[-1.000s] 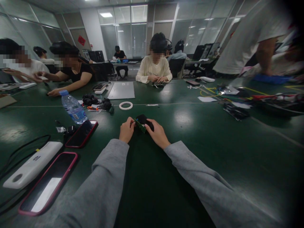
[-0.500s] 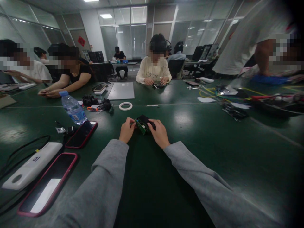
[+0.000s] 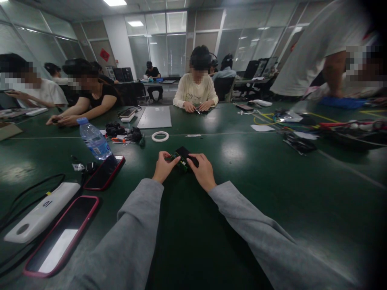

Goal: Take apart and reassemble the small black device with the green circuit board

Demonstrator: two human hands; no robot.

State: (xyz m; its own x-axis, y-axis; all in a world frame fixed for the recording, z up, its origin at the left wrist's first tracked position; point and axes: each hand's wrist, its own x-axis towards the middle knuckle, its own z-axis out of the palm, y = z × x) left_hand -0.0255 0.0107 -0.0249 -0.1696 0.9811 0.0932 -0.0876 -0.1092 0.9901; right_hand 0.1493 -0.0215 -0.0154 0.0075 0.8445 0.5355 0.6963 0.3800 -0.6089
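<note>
Just above the dark green table, both my hands are at a small green circuit board set against a black plastic case. My left hand pinches the board's left side, its thumb lying across the near face with the small parts. On the other side, my right hand is closed round the black case, thumb close to the board's right end. Whether board and case are joined I cannot tell. My fingertips hide part of both.
To my left lie two red-edged phones, a white handheld device with black cables, and a tilted water bottle. A white tape roll lies beyond my hands. Across the table a person handles something small.
My left thumb has moved right over the face of the circuit board. The board and case have stayed in nearly the same place, and my right hand has barely shifted.
</note>
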